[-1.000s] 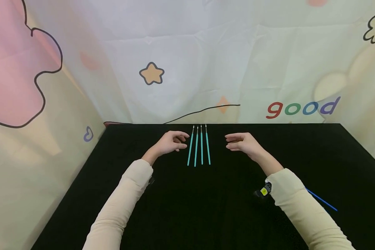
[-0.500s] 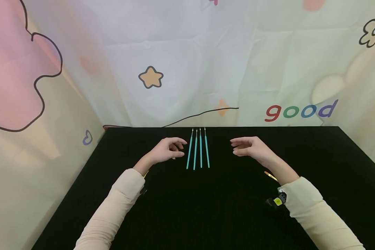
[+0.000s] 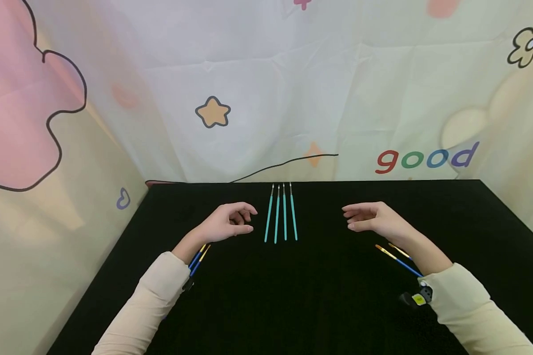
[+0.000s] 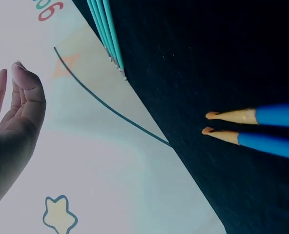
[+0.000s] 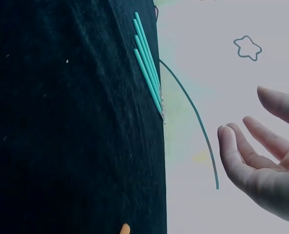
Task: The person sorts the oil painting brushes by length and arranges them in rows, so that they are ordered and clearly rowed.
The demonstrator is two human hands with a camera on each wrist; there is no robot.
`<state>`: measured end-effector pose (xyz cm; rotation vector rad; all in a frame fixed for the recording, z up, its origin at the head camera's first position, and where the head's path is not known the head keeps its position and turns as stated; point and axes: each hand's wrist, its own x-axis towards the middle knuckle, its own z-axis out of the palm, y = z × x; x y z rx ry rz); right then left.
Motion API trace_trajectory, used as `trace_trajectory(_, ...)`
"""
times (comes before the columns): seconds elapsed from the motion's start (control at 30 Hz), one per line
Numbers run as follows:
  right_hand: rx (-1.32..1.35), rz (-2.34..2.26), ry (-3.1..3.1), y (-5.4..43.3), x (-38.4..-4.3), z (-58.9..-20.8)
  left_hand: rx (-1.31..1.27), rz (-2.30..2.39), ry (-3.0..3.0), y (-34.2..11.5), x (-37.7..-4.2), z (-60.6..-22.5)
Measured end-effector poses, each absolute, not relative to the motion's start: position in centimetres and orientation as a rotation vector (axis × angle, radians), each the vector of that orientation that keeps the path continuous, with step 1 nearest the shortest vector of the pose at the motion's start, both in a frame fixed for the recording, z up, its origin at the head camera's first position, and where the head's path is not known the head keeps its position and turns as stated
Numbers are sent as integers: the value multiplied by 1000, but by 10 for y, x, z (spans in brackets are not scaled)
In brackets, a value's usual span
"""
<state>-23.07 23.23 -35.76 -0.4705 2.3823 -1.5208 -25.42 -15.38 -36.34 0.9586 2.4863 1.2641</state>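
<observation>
Teal row laid out, blue brushes apart

Taking the black tabletop [image 3: 293, 305] as the dial, four teal brushes [image 3: 285, 217] lie at twelve, side by side with gaps between, bristles toward the far edge and slightly converging. That row looks finished, judging by its neatness. The left hand [image 3: 225, 222], near ten, and the right hand [image 3: 379, 219], near two, are relaxed, fingers loosely bent, holding nothing; both are clear of the row.

The blue-handled brushes outside the row seem to be the part left: a left pair [image 3: 198, 263] at nine and a right pair [image 3: 399, 262] at three, well apart.

The person's left sleeve [image 3: 135, 305] and right sleeve [image 3: 475, 310] get in the way, hiding the blue handles' near ends; whether more brushes lie underneath cannot be told. A printed backdrop [image 3: 266, 98] rises beyond twelve.
</observation>
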Motion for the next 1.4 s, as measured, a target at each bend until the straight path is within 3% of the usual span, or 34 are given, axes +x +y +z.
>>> trace_trajectory(0.33, -492, -1487, 2364, 252, -219, -349, 968, 1190, 2476, -162, -227, -343)
trace_trajectory(1.4, -571, -1498, 2320, 309, -178, -363, 1059, 1217, 2388, -223, -201, -359)
